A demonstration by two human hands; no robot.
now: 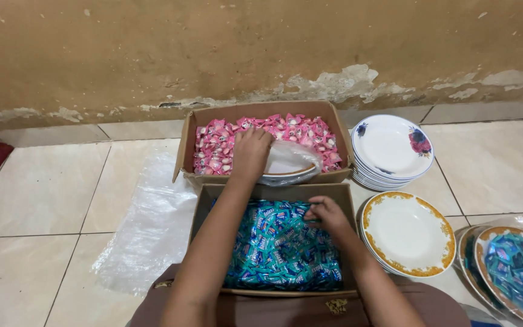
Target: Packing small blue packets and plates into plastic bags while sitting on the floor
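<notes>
Two open cardboard boxes stand on the tiled floor in front of me. The far box (192, 130) is full of pink wrapped candies (213, 148). My left hand (250, 150) reaches into it, fingers curled down on the pink candies beside a plate covered in clear plastic (289, 166) that lies in that box. The near box (200, 203) holds blue wrapped candies (273, 254). My right hand (327, 213) rests on these, fingers bent and pinching among them. Whether either hand holds candy is hidden.
A stack of white plates with red and blue flowers (391, 148) sits right of the far box. A yellow-rimmed plate stack (408, 233) lies below it. At the far right a wrapped plate of blue candies (516, 272). A clear plastic sheet (152, 224) lies left. A stained wall stands behind.
</notes>
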